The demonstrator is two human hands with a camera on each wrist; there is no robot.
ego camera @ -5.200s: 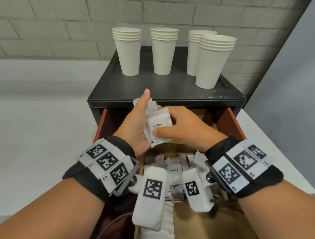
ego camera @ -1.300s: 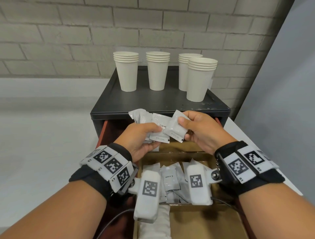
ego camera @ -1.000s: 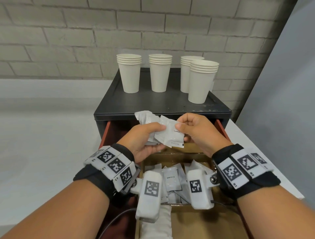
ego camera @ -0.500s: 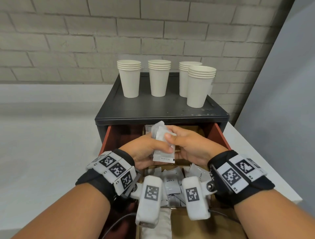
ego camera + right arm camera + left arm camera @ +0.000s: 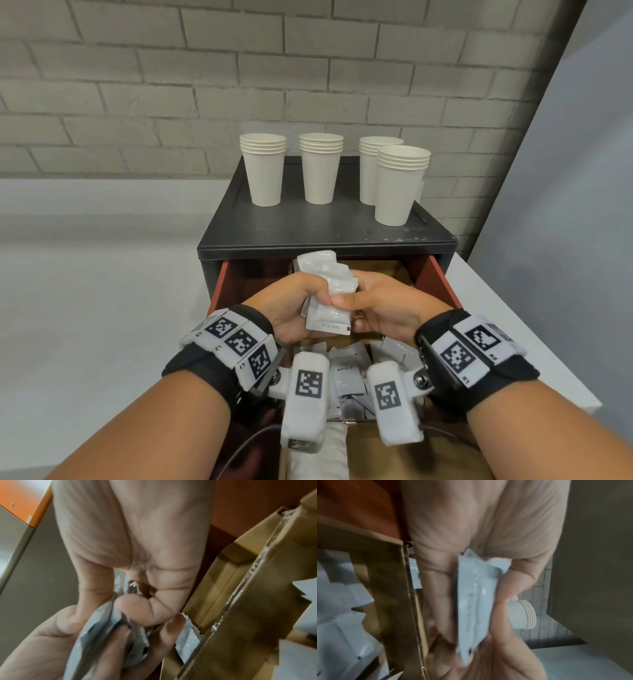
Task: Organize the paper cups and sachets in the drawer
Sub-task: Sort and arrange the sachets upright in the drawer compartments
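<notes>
Both hands hold one bundle of white sachets [image 5: 329, 298] upright over the open drawer [image 5: 434, 278]. My left hand [image 5: 294, 305] grips the bundle from the left, my right hand [image 5: 373, 305] from the right with the thumb across its front. The left wrist view shows the bundle of sachets [image 5: 476, 599] edge-on between fingers and thumb. In the right wrist view the sachets [image 5: 106, 628] are squeezed between both hands. More loose sachets [image 5: 347, 371] lie in a cardboard compartment below my wrists. Several stacks of paper cups [image 5: 263, 171] stand on the black cabinet top [image 5: 301, 229].
The drawer has red-brown sides and cardboard dividers [image 5: 392, 588] inside. A brick wall [image 5: 239, 68] stands behind the cabinet. A white counter [image 5: 85, 291] spreads to the left, and a white ledge [image 5: 513, 325] runs along the right.
The hands have come together and lowered toward the drawer. The sachet that the right hand held apart is now pressed into the bundle, which has turned from fanned out to upright and stacked.
</notes>
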